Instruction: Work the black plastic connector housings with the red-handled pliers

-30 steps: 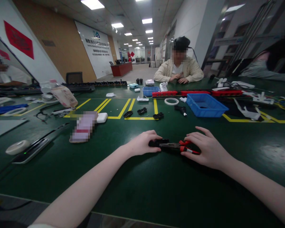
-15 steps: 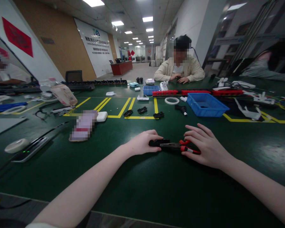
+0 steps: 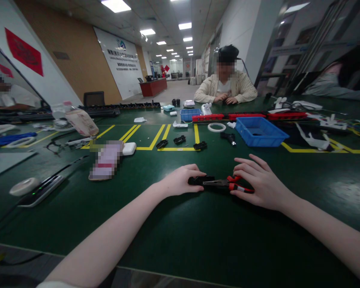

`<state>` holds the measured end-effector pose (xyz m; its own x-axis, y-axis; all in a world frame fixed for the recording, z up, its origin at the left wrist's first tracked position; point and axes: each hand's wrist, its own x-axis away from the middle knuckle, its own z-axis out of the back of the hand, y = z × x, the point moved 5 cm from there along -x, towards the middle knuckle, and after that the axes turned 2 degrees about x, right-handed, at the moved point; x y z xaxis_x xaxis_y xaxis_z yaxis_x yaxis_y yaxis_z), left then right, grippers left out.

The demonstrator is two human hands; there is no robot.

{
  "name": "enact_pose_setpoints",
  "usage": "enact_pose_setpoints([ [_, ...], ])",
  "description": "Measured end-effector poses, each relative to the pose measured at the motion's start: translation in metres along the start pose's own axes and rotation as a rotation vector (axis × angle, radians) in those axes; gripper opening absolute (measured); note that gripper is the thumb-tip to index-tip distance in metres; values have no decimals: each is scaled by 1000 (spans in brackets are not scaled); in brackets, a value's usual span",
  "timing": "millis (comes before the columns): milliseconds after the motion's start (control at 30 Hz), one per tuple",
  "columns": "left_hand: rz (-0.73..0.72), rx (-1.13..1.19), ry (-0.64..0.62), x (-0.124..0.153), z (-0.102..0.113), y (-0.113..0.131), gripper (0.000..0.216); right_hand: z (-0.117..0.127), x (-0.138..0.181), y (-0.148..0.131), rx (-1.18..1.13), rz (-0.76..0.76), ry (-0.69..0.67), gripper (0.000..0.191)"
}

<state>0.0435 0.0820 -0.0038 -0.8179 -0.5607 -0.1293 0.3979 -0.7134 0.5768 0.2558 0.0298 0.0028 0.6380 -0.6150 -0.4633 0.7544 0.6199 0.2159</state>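
Observation:
Near the middle of the green table, my left hand (image 3: 182, 181) is closed around a small black part (image 3: 195, 181), its thumb and fingers on either side. My right hand (image 3: 259, 183) holds needle-nose pliers (image 3: 241, 188) with red and black handles, some of its fingers stretched out above them. The pliers' metal jaws reach left to the black part; whether they grip it or only touch it, I cannot tell. Beyond my hands lie more black parts (image 3: 179, 139) of similar size, inside the yellow tape lines.
Past my right hand stand a blue bin (image 3: 261, 138) and a black pistol-shaped tool (image 3: 229, 138). A white ring (image 3: 216, 127) lies nearby. To the left are a phone (image 3: 106, 160), a white case (image 3: 129, 149) and a bottle (image 3: 82, 121). A person (image 3: 226, 80) sits across the table.
The view has shifted very slightly. Both hands, the pliers and the black part keep almost the same position.

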Motion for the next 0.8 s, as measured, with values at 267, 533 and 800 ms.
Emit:
enact_pose_setpoints([
  [267, -2, 3, -2, 0, 0, 0, 39, -6, 2, -1, -141, -116, -80, 38],
  [533, -2, 3, -5, 0, 0, 1, 39, -6, 2, 2, -171, -135, -80, 37],
  [800, -18, 2, 1, 0, -1, -1, 41, -8, 3, 4, -216, -147, -95, 36],
])
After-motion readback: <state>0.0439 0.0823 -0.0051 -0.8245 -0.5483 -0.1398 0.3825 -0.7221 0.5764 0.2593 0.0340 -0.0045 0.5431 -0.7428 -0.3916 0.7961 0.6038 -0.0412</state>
